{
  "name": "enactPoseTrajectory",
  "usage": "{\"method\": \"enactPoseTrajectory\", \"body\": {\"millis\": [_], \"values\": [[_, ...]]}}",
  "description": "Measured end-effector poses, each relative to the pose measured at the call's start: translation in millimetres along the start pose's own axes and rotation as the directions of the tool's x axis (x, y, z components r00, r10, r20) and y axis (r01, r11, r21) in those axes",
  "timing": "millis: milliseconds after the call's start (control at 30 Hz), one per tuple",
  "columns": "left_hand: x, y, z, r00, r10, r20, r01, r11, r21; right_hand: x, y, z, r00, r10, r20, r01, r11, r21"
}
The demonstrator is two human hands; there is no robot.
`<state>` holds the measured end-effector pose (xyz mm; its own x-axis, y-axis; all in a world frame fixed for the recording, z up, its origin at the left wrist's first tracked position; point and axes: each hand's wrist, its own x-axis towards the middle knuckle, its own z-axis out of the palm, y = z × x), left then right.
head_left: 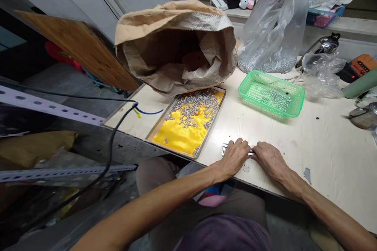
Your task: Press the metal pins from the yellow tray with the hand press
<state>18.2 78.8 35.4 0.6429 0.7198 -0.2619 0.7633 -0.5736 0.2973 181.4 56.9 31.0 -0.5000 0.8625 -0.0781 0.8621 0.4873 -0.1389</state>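
Observation:
Near the table's front edge my left hand (237, 156) is closed over a slim silver metal part (224, 149). One end of that part, which seems to have small holes, sticks out to the left of the fingers, and a short length shows between my two hands. My right hand (269, 159) is closed at the right end, its fingertips pinching there. My fingers cover most of the part, so its exact kind stays hidden. Left of my hands lies a shallow tray (204, 147) lined with yellow cloth (173, 135), with many small silver screws (191, 106) heaped towards its far side.
A green plastic basket (247, 100) holds more small screws. An open brown paper sack (176, 47) lies behind the tray. A clear plastic bag (273, 27) of metal pieces stands at the back. A metal pot (365, 117) is at right, and a black cable (112, 145) hangs at left.

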Motion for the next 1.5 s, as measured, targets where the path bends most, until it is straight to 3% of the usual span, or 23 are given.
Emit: {"method": "enactPoseTrajectory", "body": {"millis": [100,200,333,433,500,600,733,900,1000,1133,1333,1500], "values": [[3.9,-1.0,6.4,0.999,-0.002,-0.043,0.001,1.000,-0.017,-0.1,-0.3,0.0,1.000,0.007,-0.013,-0.007,1.000,-0.007],[-0.3,-1.5,21.3,0.981,-0.026,-0.193,0.017,0.999,-0.047,0.7,7.6,-4.6,0.998,0.010,-0.058,-0.012,0.999,-0.041],[-19.1,3.6,55.1,0.886,-0.011,-0.463,-0.003,1.000,-0.028,7.9,29.5,-16.3,0.995,-0.067,-0.078,0.066,0.998,-0.011],[-33.2,8.7,74.4,0.833,0.033,-0.553,-0.018,0.999,0.032,22.9,31.6,-28.1,0.984,-0.103,-0.145,0.106,0.994,0.013],[-39.1,9.0,79.9,0.812,0.001,-0.583,0.032,0.998,0.046,36.9,17.4,-34.5,0.989,-0.093,-0.113,0.094,0.996,0.002],[-44.5,3.9,81.2,0.798,-0.061,-0.599,0.104,0.994,0.036,59.3,-18.1,-37.0,0.988,-0.143,0.050,0.144,0.990,-0.010],[-53.3,-5.6,80.7,0.796,0.017,-0.605,0.002,1.000,0.031,82.8,-52.5,-27.3,0.955,-0.252,0.155,0.261,0.964,-0.040],[-60.5,-11.5,81.9,0.804,0.101,-0.587,-0.118,0.993,0.008,95.3,-61.6,-14.5,0.948,-0.250,0.194,0.272,0.958,-0.094],[-58.9,-13.1,85.4,0.822,0.112,-0.558,-0.145,0.989,-0.014,94.1,-65.6,-14.9,0.941,-0.263,0.214,0.288,0.953,-0.093],[-56.2,-14.2,90.1,0.805,0.122,-0.580,-0.157,0.988,-0.009,94.5,-71.9,-18.3,0.927,-0.239,0.289,0.273,0.958,-0.082],[-58.2,-14.3,86.4,0.824,0.118,-0.554,-0.148,0.989,-0.009,109.5,-68.3,-6.8,0.949,-0.247,0.194,0.260,0.965,-0.039],[-60.7,-12.4,82.9,0.829,0.113,-0.548,-0.142,0.990,-0.010,99.8,-61.6,24.4,0.965,-0.240,0.108,0.235,0.970,0.058]]}}
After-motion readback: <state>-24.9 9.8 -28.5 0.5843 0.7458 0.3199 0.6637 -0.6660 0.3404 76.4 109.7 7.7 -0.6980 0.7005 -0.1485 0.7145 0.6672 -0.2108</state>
